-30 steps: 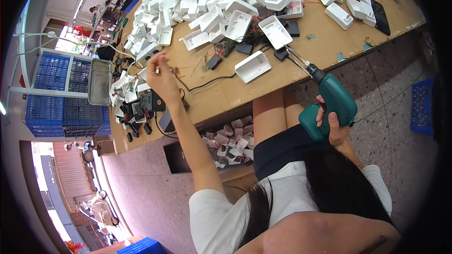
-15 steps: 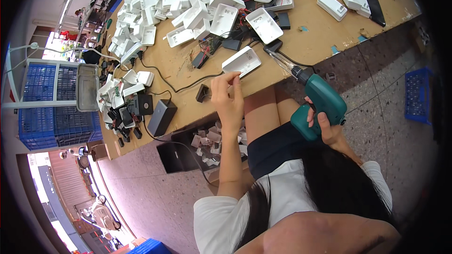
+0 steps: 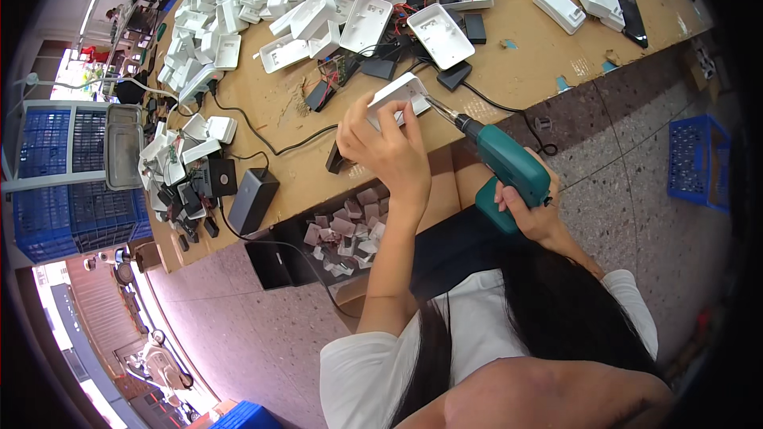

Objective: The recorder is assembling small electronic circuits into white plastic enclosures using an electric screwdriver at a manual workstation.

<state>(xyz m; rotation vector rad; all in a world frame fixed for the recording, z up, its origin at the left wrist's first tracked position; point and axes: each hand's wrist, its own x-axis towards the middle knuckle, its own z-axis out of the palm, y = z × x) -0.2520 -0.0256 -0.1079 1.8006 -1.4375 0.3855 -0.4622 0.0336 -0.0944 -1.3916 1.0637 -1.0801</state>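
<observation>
A white open plastic case [image 3: 410,87] lies near the table's front edge. My left hand [image 3: 389,147] is at its near side, fingers bent and closed over the rim, partly hiding the case. Whether a small part sits between thumb and forefinger is hidden. My right hand [image 3: 534,205] grips a green power screwdriver [image 3: 509,163] by its handle. Its bit points left into the right end of the case. A small black block [image 3: 334,160] stands beside my left hand, partly covered by it.
A large heap of white plastic cases [image 3: 262,8] covers the back. Black adapters [image 3: 377,68] and cables lie before it. A black box [image 3: 254,200] stands at the left. Below the table is a bin of scraps [image 3: 350,226]. A blue crate [image 3: 699,160] rests on the floor at right.
The screwdriver has moved left, bringing its bit from beyond the case's right end into it. My left hand has turned, its fingers reaching further over the case. The view has shifted slightly.
</observation>
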